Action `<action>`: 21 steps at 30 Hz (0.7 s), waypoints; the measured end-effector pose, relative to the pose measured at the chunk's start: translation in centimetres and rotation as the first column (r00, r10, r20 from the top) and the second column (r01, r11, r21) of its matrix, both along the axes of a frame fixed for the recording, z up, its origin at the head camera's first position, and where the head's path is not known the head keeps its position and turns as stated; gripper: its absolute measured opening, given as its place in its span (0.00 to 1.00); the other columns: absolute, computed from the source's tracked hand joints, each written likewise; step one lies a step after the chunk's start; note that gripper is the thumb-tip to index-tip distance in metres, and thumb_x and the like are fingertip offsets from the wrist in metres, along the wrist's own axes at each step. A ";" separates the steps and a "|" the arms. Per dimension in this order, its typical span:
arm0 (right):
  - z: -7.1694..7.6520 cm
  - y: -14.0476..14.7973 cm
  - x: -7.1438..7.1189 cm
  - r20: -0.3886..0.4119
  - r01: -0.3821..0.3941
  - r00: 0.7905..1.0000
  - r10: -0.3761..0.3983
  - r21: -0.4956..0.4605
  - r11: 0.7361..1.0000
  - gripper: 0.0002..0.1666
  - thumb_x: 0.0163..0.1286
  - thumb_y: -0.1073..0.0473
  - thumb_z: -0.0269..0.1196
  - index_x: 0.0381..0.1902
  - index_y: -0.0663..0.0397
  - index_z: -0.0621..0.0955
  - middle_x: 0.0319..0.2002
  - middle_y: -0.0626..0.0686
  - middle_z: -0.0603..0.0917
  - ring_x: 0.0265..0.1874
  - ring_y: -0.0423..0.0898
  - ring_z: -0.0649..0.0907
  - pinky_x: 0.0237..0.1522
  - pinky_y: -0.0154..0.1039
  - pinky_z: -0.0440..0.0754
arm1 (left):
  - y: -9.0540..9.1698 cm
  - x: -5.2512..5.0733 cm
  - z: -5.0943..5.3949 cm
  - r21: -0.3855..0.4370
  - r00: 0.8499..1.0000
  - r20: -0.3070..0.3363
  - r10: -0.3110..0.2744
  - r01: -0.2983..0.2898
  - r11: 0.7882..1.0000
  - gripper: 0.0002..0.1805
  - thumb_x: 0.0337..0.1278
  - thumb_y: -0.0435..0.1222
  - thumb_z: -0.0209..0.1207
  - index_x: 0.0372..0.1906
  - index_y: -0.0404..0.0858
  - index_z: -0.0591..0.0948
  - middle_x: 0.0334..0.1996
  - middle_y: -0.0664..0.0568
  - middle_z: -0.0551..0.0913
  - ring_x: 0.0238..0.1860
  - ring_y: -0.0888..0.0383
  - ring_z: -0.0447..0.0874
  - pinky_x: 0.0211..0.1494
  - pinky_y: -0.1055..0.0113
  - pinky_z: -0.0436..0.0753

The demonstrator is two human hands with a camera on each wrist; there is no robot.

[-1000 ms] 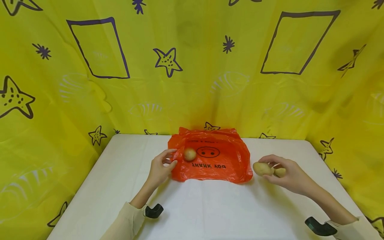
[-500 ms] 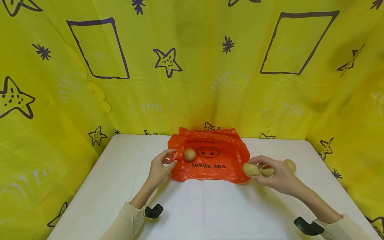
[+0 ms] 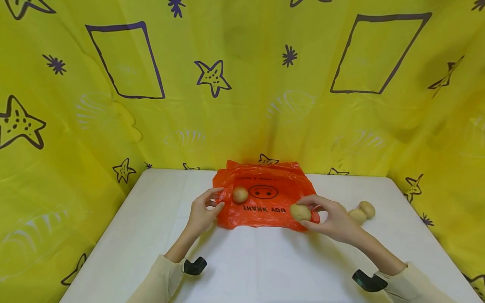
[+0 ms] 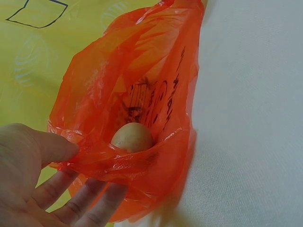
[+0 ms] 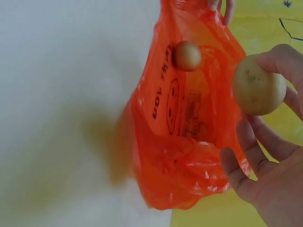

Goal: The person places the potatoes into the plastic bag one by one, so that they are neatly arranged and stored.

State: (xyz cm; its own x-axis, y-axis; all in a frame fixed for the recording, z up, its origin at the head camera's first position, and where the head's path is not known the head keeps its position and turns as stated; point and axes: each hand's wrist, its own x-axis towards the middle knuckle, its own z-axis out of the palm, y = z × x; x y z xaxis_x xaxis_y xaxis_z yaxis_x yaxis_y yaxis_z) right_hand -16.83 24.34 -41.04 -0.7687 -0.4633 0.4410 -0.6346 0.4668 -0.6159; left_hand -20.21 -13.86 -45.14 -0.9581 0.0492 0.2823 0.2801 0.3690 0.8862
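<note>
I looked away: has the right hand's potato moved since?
Yes: the potato went left in the head view, from beside the red bag to overlapping it.

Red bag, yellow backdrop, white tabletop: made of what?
Red bag: thin glossy plastic film, by its crinkles and bright highlights.
Yellow backdrop: plastic sheet or smooth fabric, can't tell; soft folds, faint sheen.
White tabletop: matte, perhaps cloth-covered; fine grain shows in the left wrist view.

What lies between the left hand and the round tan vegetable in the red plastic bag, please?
The crumpled edge of the bag, as the left wrist view shows.
</note>
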 end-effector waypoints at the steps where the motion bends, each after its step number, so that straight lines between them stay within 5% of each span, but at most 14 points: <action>1: 0.0 -0.2 -0.1 0.006 0.004 1.000 -0.004 0.003 1.000 0.29 0.56 0.67 0.78 0.55 0.45 0.84 0.48 0.43 0.87 0.42 0.38 0.83 0.45 0.44 0.86 | 0.0 0.0 0.0 0.003 1.000 0.000 -0.002 0.002 1.000 0.23 0.59 0.24 0.67 0.59 0.40 0.83 0.44 0.44 0.86 0.38 0.48 0.85 0.38 0.71 0.84; 21: -1.1 -5.0 -2.9 0.151 0.004 0.989 0.007 -0.074 0.997 0.26 0.60 0.61 0.77 0.56 0.46 0.83 0.52 0.46 0.85 0.45 0.47 0.83 0.49 0.51 0.84 | -0.1 -0.2 -0.1 -0.004 1.000 0.020 -0.002 0.002 1.000 0.23 0.60 0.25 0.67 0.60 0.42 0.84 0.46 0.45 0.85 0.40 0.49 0.84 0.40 0.70 0.85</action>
State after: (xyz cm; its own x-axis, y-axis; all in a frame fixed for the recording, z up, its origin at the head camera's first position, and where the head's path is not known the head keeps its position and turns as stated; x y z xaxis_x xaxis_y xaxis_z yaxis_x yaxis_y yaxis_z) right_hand -19.72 19.37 -42.17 -0.8281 -0.4353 0.3531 -0.5328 0.4156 -0.7372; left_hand -20.38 -13.92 -45.28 -0.9634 0.0527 0.2628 0.2632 0.3721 0.8901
